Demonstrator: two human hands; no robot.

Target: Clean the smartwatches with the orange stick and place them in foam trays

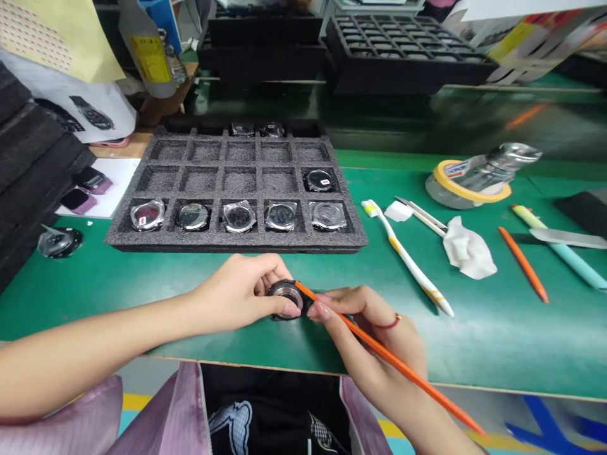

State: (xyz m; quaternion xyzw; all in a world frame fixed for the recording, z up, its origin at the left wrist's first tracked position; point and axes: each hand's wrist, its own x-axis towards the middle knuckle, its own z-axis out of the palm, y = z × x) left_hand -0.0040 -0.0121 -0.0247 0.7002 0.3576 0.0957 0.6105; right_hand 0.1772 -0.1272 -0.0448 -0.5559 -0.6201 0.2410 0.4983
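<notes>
Near the front edge of the bench, my left hand is closed around a round black watch case, thumb on its near rim. A silvery ring shows on its upper face. My right hand pinches a long orange plastic stick, whose upper end touches or lies over the right rim of the case. The stick's other end slants down past my right wrist. Just beyond my hands lies a black foam tray, with several film-wrapped watch cases, such as one wrapped case, in its front row.
To the right lie a toothbrush, tweezers, a crumpled white cloth, a second orange stick and a tape roll around a metal-topped bottle. Foam blocks stand at left, near a loose wrapped watch case. More trays sit behind.
</notes>
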